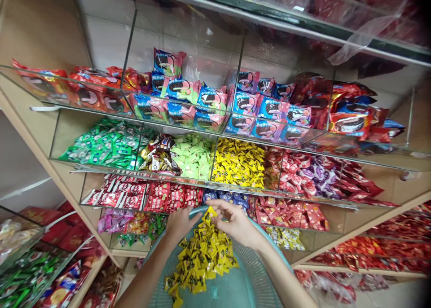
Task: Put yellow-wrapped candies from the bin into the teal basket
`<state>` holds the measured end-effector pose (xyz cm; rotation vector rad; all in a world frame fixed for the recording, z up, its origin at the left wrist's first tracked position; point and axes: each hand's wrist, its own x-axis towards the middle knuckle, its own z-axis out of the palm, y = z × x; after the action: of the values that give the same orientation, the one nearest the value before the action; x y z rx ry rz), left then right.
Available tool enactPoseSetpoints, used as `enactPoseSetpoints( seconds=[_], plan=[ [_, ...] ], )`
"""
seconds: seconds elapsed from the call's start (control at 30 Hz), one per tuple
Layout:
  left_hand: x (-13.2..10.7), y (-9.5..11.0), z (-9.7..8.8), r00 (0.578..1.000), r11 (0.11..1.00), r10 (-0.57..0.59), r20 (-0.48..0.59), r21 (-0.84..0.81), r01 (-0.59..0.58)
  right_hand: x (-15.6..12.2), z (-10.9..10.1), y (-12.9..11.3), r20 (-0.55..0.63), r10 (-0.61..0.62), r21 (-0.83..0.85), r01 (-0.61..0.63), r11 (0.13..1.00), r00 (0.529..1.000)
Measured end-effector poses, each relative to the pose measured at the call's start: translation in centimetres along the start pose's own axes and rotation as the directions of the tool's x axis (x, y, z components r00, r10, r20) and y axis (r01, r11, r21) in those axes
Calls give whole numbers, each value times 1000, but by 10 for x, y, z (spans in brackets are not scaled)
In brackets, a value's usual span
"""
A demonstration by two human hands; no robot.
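Note:
A teal plastic basket (251, 258) with perforated sides is below me, holding a heap of small yellow-wrapped candies (202, 258) on its left and middle. My left hand (180, 222) is closed over the basket's far left rim, its fingers partly hidden behind it. At the far rim, my right hand (234, 220) has its fingers curled in a pinch at a yellow candy packet (210, 213), above the heap. Straight ahead, a clear shelf bin holds more yellow candies (239, 164) of the same look.
Clear-fronted shelves rise in front of me, with a glass edge (188, 182) close beyond my hands. Green candies (104, 144), pale green candies (193, 155), blue-pink cookie packs (182, 90) and red packets (292, 211) fill neighbouring bins. More bins stand low at left and right.

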<state>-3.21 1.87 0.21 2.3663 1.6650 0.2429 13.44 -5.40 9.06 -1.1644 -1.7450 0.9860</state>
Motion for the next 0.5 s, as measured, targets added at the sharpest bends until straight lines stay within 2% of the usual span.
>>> enactPoseSetpoints(
  seconds=[0.1,0.27,0.37,0.5],
  plan=[
    [0,0,2,999,1000,-21,-24,-7,21,0,-1,13,35,34,-119,-30,992,999],
    [0,-2,4,999,999,-24,-26,-29,23,-2,-4,48,34,97,-377,-78,923,995],
    [1,-2,4,1000,999,-20,-12,-31,20,-4,-3,61,73,168,-429,-122,895,983],
    [1,-2,4,1000,1000,-16,-12,-22,16,-4,2,70,143,204,-407,-130,904,969]
  ],
)
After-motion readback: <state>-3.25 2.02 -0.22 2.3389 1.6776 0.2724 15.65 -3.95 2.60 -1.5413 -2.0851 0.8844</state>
